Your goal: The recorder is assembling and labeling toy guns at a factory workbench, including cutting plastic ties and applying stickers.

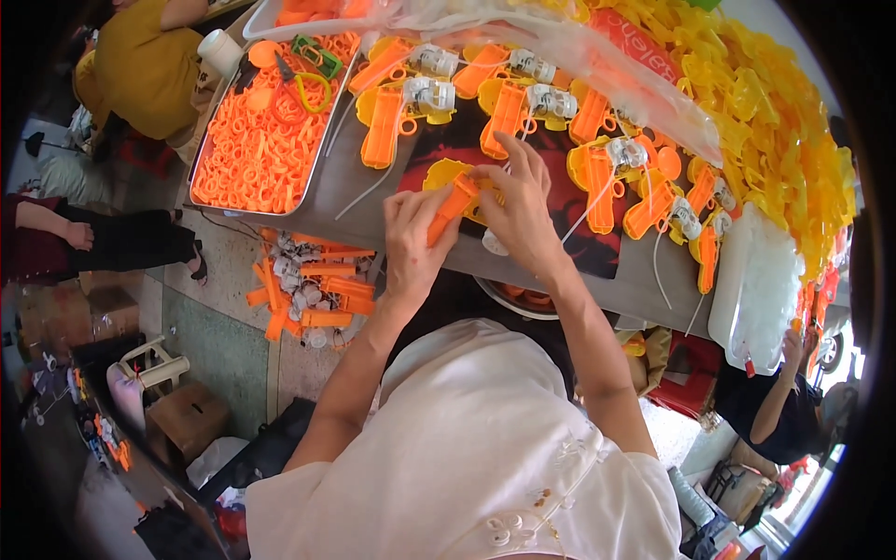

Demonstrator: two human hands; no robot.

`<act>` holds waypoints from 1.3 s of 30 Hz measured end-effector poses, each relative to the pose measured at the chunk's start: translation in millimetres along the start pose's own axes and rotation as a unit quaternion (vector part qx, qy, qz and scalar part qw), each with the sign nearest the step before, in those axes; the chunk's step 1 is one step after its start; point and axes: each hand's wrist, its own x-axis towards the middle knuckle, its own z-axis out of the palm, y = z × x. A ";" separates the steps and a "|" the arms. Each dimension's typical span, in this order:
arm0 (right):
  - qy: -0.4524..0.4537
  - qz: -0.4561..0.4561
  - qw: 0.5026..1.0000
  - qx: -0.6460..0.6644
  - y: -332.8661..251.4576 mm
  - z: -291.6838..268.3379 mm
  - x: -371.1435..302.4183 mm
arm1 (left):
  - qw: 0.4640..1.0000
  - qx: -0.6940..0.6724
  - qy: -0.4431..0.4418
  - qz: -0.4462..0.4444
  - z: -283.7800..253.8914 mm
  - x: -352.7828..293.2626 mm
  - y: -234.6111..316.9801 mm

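Observation:
My left hand [415,238] is closed around the orange handle [455,207] of a toy gun, tilted over the table's near edge. The fingertips of my right hand [523,210] are bent and pressed at the handle's upper end; what they pinch there is partly hidden. Behind my fingers shows a yellow toy-gun shell [442,175]. Farther back lie several part-built toy guns with yellow shells, clear mechanisms and white tubes, among them one toy gun [381,131] at the left and another toy gun [599,187] at the right.
A metal tray [193,177] of small orange rings and parts stands left, with scissors [297,82] on top. Yellow shells [747,84] are heaped at the far right beside a white bin [751,280]. Orange handles [327,289] are piled below the table's left edge. Other people sit nearby.

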 end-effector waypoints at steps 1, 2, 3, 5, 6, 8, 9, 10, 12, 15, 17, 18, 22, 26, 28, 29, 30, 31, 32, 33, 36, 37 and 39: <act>-0.028 0.018 0.998 0.048 2.4 0.6 2.1 | 1.000 0.011 0.002 0.003 0.6 1.2 -0.7; -0.028 0.016 0.998 0.048 3.6 -1.7 1.3 | 1.000 0.022 0.005 0.006 0.5 1.8 -1.2; -0.053 0.035 0.997 0.054 3.9 -6.1 0.3 | 1.000 0.023 0.006 0.006 -1.2 0.8 -1.4; -0.080 0.051 0.994 0.060 4.7 -12.2 -1.4 | 0.999 -0.030 -0.013 -0.027 -4.5 -1.6 -2.9; -0.065 0.038 0.996 0.047 4.8 -14.3 -2.7 | 0.999 -0.029 -0.012 -0.028 -5.4 -0.3 -4.4; -0.050 0.030 0.998 0.035 5.6 -15.6 -10.5 | 0.989 -0.112 0.004 -0.097 -7.1 -0.4 -5.1; -0.056 0.023 0.998 0.036 7.1 -14.7 -14.7 | 0.989 -0.113 0.001 -0.097 -7.6 -2.1 -4.7; -0.060 0.015 0.997 0.035 8.5 -14.7 -15.8 | 0.991 -0.092 -0.010 -0.095 -7.9 -0.6 -4.4; -0.056 0.018 0.998 0.036 7.9 -13.9 -19.9 | 0.993 -0.073 -0.022 -0.090 -6.9 0.7 -4.3; -0.051 0.022 0.997 0.045 4.8 -15.0 -19.2 | 0.996 -0.069 0.008 -0.049 -2.5 0.6 -5.1; -0.049 0.022 0.997 0.055 4.0 -15.9 -19.7 | 0.997 -0.054 0.027 -0.051 -3.0 -0.3 -0.7; -0.045 0.017 0.998 0.046 5.1 -16.3 -19.9 | 0.997 -0.052 0.027 -0.051 -0.8 -0.5 -0.3; -0.046 0.028 0.997 0.057 8.0 -13.1 -21.2 | 1.000 0.010 0.027 -0.011 5.5 -1.1 -2.3; -0.028 0.003 0.999 0.031 3.7 -12.8 -19.7 | 0.998 0.062 0.022 0.007 11.0 1.1 -0.9; 0.033 -0.028 0.998 -0.048 1.3 -17.6 -19.4 | 0.998 0.059 0.011 0.007 7.7 -0.2 0.1; 0.033 -0.030 0.998 -0.047 -7.0 -28.4 -19.4 | 0.999 0.052 -0.002 0.005 6.5 -1.6 1.1; 0.031 -0.035 0.997 -0.055 -19.0 -44.6 -21.9 | 0.999 0.052 0.000 0.005 5.2 -3.7 3.8; 0.028 -0.036 0.997 -0.063 -28.4 -57.0 -30.1 | 0.999 0.043 -0.007 0.009 3.3 -10.2 10.2; -0.005 -0.074 0.996 -0.041 -30.1 -62.0 -37.8 | 0.999 0.034 -0.015 0.013 2.6 -14.3 14.9; -0.006 -0.071 0.997 -0.041 -28.8 -57.8 -46.2 | 0.999 0.032 -0.018 0.012 3.0 -16.1 17.7; -0.064 -0.104 0.983 -0.138 -12.5 -47.7 -66.1 | 0.997 0.069 -0.017 0.006 8.4 -11.9 27.2; -0.063 -0.104 0.983 -0.138 -8.0 -51.8 -67.8 | 0.997 0.066 -0.025 0.014 8.0 -11.0 25.2; -0.058 -0.073 0.994 -0.053 0.9 -62.8 -70.9 | 0.997 0.065 -0.032 0.022 8.8 -8.2 21.2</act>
